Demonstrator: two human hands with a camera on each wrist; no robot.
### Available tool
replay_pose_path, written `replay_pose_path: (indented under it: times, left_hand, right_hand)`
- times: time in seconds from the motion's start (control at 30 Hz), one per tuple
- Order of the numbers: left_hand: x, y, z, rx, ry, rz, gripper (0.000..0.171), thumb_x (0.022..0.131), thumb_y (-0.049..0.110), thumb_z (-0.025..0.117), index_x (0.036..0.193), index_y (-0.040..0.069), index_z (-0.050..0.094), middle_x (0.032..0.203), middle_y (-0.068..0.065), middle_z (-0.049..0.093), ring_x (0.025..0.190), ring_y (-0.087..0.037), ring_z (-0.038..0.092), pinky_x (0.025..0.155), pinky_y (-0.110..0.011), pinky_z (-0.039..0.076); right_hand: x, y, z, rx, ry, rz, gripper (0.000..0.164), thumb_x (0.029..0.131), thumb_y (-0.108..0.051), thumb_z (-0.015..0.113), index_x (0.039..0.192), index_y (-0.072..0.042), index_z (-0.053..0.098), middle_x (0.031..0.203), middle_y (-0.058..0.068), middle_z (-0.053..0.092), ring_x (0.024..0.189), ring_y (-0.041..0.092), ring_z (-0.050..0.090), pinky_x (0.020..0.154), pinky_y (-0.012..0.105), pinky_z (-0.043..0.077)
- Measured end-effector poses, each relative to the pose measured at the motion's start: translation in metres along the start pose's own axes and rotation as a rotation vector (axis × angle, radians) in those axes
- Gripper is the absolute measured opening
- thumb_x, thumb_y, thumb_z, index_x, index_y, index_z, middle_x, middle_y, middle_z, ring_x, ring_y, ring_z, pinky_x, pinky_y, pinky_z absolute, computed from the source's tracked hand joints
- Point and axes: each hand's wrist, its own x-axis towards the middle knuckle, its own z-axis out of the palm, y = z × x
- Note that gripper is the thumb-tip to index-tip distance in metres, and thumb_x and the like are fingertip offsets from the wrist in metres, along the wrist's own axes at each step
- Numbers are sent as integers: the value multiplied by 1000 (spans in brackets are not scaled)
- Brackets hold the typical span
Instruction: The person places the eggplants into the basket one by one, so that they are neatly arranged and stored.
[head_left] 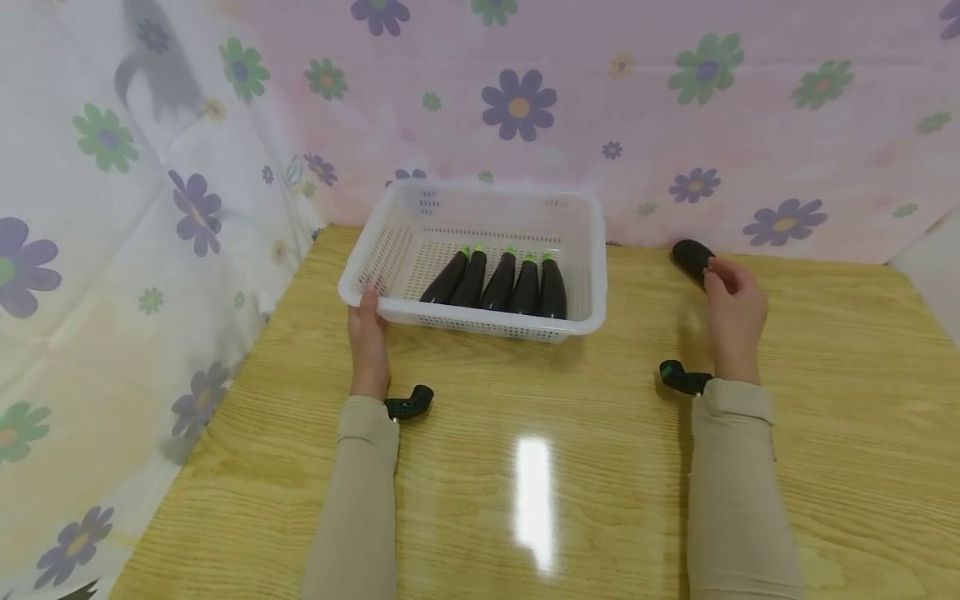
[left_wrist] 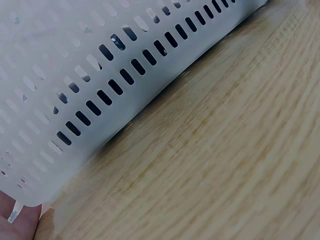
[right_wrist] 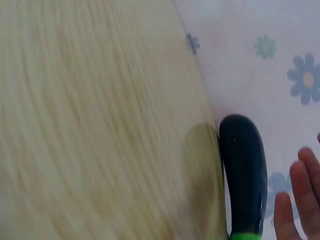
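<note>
A white plastic basket (head_left: pixel 480 321) with slotted walls holds several dark eggplants (head_left: pixel 498 283) with green stem ends, lying side by side. At its near left corner my left hand (head_left: pixel 367 346) grips it, thumb over the rim. The left wrist view shows the slotted wall (left_wrist: pixel 120 65) close up, with part of the hand (left_wrist: pixel 20 220) at its lower corner. On the right, near the back edge of the table, my right hand (head_left: pixel 737 312) pinches the near end of another eggplant (head_left: pixel 692 258). Its green end (right_wrist: pixel 245 236) shows in the right wrist view, where other fingers (right_wrist: pixel 302 185) stand apart from it.
The wood-grain table (head_left: pixel 480 400) reaches back to a flower-print cloth (head_left: pixel 600 108) hanging behind it. More of the printed cloth (head_left: pixel 135 233) hangs along the left side. A dark wrist camera (head_left: pixel 411 403) sits by the left cuff, another (head_left: pixel 684 379) by the right.
</note>
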Motion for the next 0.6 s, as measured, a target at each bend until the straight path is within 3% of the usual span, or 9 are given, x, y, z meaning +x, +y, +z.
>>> replay_pose_path:
  times: [0.17,0.33,0.47,0.6]
  left_hand:
    - [-1,-1,1,-10,2,-16,53,94,43,36,140,19,25,137,-8,36,126,-22,32,104,-35,21]
    - [1,-7,-1,-41,-3,-10,51,94,41,36,140,19,26,137,-8,37,126,-22,33,104,-34,21]
    - [8,-15,-4,-50,5,-1,49,93,44,38,138,25,29,136,-5,39,125,-20,35,103,-33,23]
    - [9,-17,-6,-37,14,-13,50,92,46,40,137,27,30,136,-3,39,125,-18,35,103,-32,23]
  right_hand:
    - [5,10,-15,-56,102,115,34,88,-24,50,121,-17,57,109,-5,51,89,0,42,76,16,31]
    - [8,16,-24,-2,110,211,42,87,-22,51,129,-21,48,118,-5,47,96,1,38,84,18,31]
    - [10,18,-26,-4,37,259,52,87,-25,52,137,-22,36,133,2,38,115,13,34,94,23,29]
    - [11,27,-26,-141,-146,241,70,87,-32,52,143,-13,17,143,16,23,124,28,27,99,37,29]
